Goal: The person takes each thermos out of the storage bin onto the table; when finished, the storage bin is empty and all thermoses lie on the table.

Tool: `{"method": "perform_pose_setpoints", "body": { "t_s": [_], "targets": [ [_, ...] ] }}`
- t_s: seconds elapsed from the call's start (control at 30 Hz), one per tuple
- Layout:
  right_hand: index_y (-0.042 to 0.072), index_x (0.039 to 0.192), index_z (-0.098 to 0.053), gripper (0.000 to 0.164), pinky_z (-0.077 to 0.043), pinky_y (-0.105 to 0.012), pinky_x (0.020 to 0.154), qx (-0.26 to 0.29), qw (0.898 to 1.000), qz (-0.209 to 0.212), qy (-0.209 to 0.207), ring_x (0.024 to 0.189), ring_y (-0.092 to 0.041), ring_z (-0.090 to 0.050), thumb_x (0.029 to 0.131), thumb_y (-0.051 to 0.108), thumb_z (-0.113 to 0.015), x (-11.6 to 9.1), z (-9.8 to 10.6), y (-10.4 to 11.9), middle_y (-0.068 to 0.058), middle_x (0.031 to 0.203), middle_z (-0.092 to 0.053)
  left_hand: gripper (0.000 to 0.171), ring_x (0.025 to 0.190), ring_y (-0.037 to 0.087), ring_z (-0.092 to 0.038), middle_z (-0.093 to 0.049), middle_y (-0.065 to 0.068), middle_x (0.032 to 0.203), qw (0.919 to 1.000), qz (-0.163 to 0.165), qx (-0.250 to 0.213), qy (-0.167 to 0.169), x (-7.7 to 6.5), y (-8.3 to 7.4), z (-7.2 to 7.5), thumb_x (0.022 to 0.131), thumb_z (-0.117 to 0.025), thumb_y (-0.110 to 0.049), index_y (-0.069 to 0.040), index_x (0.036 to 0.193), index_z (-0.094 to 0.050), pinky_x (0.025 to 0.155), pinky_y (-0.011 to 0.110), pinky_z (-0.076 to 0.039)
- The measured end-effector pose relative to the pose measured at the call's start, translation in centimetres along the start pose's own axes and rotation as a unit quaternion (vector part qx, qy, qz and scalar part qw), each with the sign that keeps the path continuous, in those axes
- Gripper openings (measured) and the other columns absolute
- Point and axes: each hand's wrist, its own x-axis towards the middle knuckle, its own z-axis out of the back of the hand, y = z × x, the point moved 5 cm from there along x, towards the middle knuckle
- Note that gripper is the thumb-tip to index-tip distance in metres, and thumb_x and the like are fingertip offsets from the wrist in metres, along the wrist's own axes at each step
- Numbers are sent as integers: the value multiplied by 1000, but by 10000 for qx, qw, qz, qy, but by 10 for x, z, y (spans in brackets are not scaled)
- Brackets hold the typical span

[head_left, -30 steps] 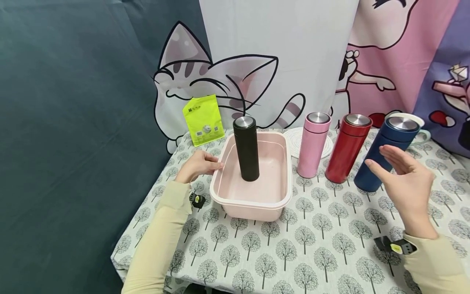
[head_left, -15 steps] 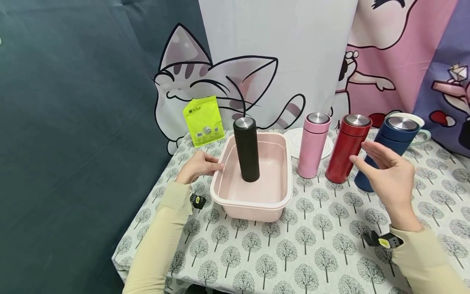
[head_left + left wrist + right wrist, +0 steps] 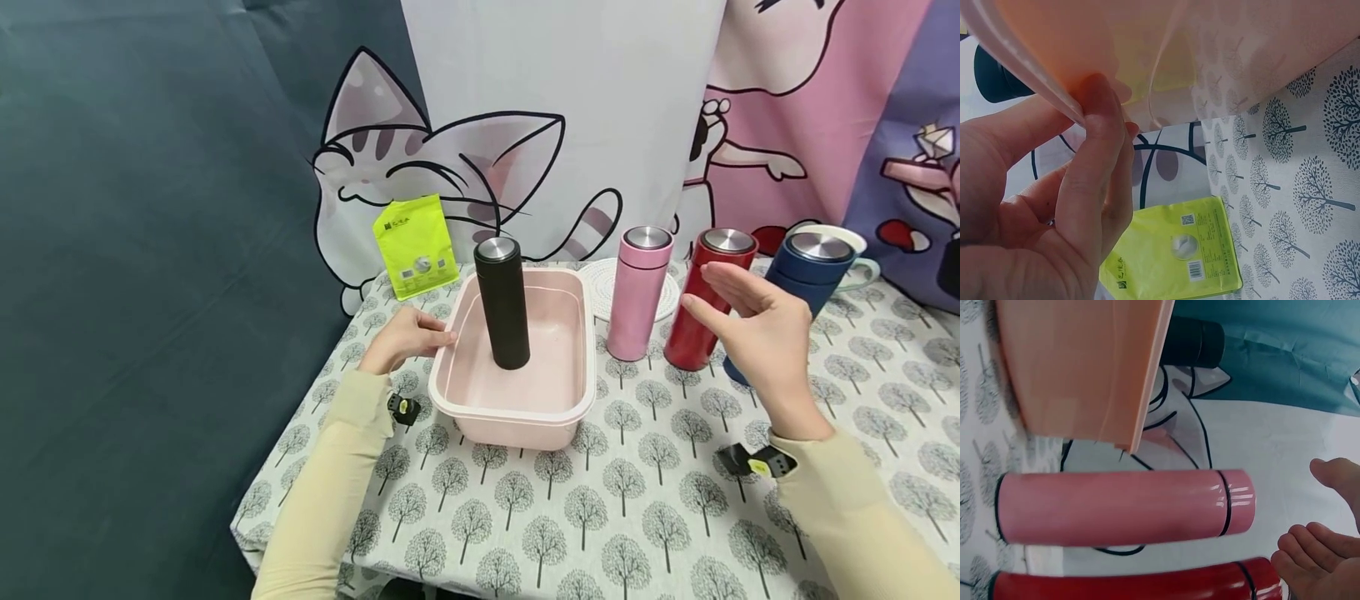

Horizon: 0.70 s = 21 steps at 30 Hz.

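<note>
My left hand (image 3: 405, 340) pinches the left rim of a pink plastic basin (image 3: 551, 392), the rim held between thumb and fingers in the left wrist view. Inside the basin a black thermos bottle (image 3: 506, 312) stands upright. On the right, a pink thermos (image 3: 637, 304), a red thermos (image 3: 690, 329) and a blue thermos (image 3: 806, 279) stand in a row. My right hand (image 3: 765, 342) hovers in front of the red and blue ones, thumb and fingers apart with nothing between them. It hides part of both bottles.
A bright yellow-green pouch (image 3: 417, 247) leans against the cat-printed backdrop behind the basin. A white round woven mat (image 3: 600, 287) lies behind the pink thermos. A light-coloured mug (image 3: 862, 273) stands behind the blue thermos. Under everything is a tree-patterned tablecloth (image 3: 622, 500).
My right hand has moved left, from in front of the blue thermos to in front of the red one. My left hand, the basin and the bottles stay where they were.
</note>
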Motion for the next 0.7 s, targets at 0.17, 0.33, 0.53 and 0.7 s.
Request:
{"method": "perform_pose_setpoints", "body": {
  "t_s": [0.17, 0.33, 0.53, 0.7],
  "targets": [
    [9, 119, -71, 47, -51, -8, 89, 44, 9997, 216, 53, 102, 2, -66, 74, 8, -85, 1, -13, 8, 11, 107, -73, 37, 97, 32, -72, -66, 28, 116, 10000, 18, -10, -19, 1, 0, 2, 90, -70, -10, 10, 121, -63, 86, 36, -61],
    [10, 120, -71, 47, -52, -9, 90, 12, 9991, 390, 156, 102, 2, -66, 75, 11, -86, 0, -26, 14, 4, 112, -73, 36, 96, 31, -72, -66, 27, 116, 10000, 32, -7, -62, 1, -1, 3, 90, -71, -10, 9, 120, -64, 86, 36, -61],
    [11, 123, -69, 49, -51, -11, 92, 58, 9989, 374, 287, 104, 2, -65, 77, 16, -85, -1, -38, 15, -1, 117, -72, 38, 98, 31, -71, -66, 27, 116, 10000, 3, 19, -56, -1, -1, 3, 90, -71, -11, 10, 121, -63, 87, 36, -60],
    [9, 123, -69, 48, -51, -13, 95, 264, 9984, 291, 402, 106, -3, -66, 78, 16, -84, -2, -48, 14, -3, 118, -72, 38, 98, 32, -71, -66, 27, 116, 10000, -16, -60, -22, -1, 0, 1, 89, -72, -10, 10, 120, -63, 87, 37, -60]
  ]
}}
